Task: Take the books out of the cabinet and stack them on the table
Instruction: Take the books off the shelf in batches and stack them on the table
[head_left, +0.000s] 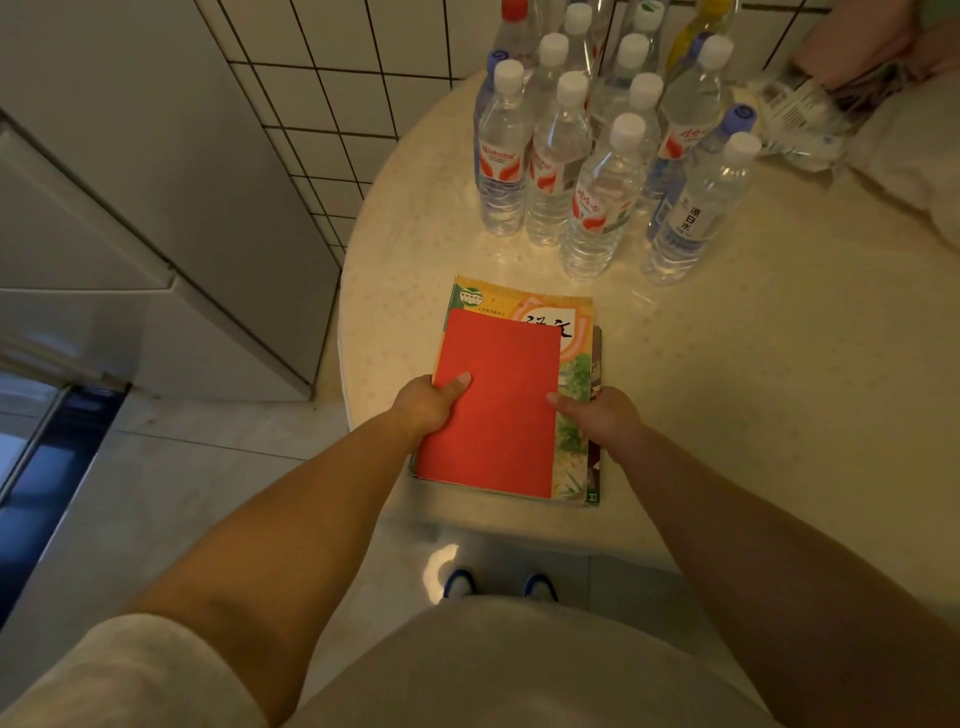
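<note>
Red book (493, 410) tops a flat stack (574, 431) at the table (727, 389) edge

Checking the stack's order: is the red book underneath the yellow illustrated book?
No, the red book lies on top of the yellow illustrated book, covering most of its cover.

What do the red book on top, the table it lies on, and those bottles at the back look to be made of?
The red book: likely paper or thin card, matte, with a plain flat cover showing no glare. The table: cream top with a glossy finish, perhaps laminate or a plastic cover, since the bottles reflect in it. The water bottles: clear ribbed plastic with white screw caps and printed labels.
</note>
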